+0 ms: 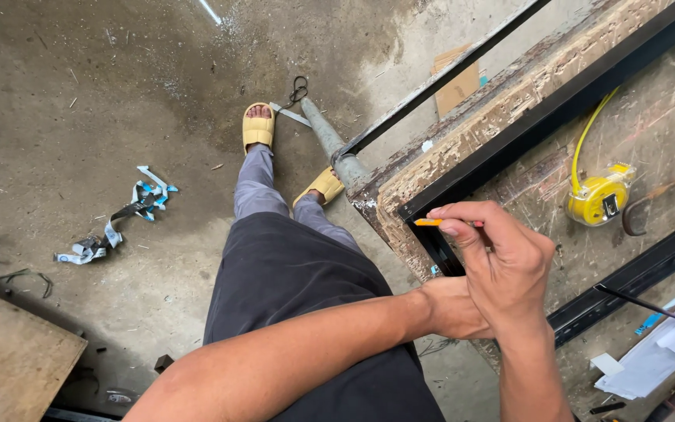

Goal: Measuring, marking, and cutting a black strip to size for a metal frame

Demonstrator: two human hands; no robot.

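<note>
- Your right hand (509, 273) is pinching an orange pencil (429, 222) against the black metal frame (509, 148) corner on the workbench (462, 144).
- Your left hand (451, 309) is lying mostly hidden under the right; I cannot tell its grip.

Single head-worn view, looking steeply down, close over the hands (494, 273), workbench (462, 156) corner, floor (119, 94) beyond

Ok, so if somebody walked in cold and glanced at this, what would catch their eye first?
Probably the right hand in the middle, pinching an orange pencil at the corner of a black metal frame on a worn wooden bench, with the left hand tucked under its wrist. Next, the bright yellow tape measure lying on the bench to the right, and the yellow sandals on the concrete floor below.
</note>
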